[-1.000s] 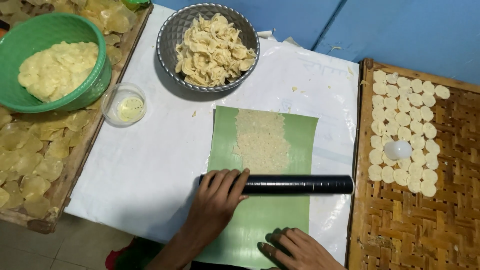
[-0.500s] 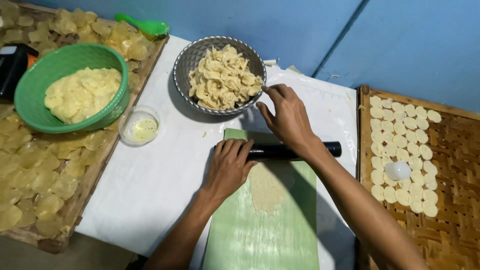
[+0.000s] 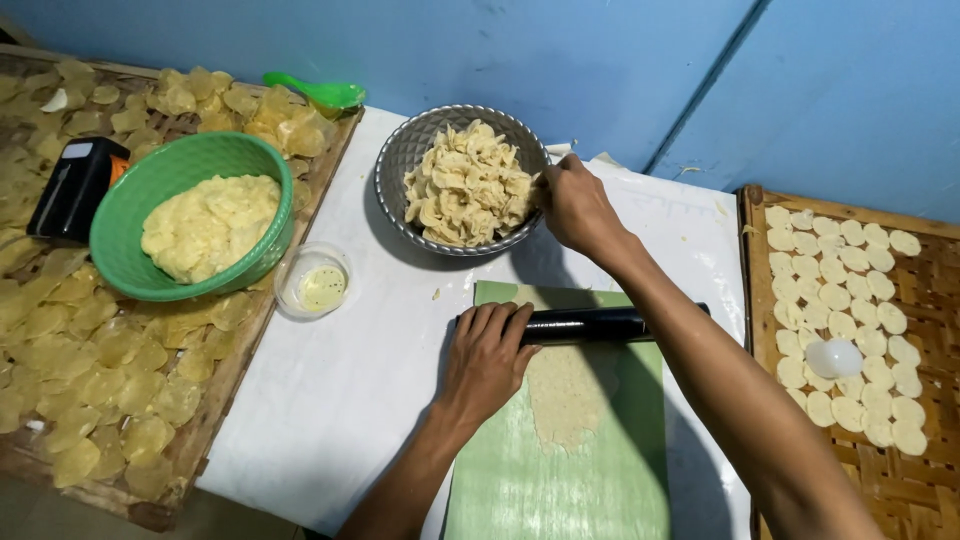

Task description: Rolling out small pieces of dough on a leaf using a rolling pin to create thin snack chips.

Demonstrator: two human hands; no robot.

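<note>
The left hand (image 3: 487,358) lies flat with fingers together on the black rolling pin (image 3: 590,325) across the green sheet (image 3: 560,470) and its rolled dough patch (image 3: 562,395), while the right hand (image 3: 572,203), fingers curled, reaches into the far metal colander (image 3: 400,165) of dough pieces (image 3: 465,185), so fetching a fresh piece seems the step, calling for a clean pinch of just one.

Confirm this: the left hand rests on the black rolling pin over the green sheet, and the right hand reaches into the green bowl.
Not quite. The head view shows the right hand at the grey metal bowl of dough pieces, not the green bowl. The left hand does rest on the black rolling pin.
</note>
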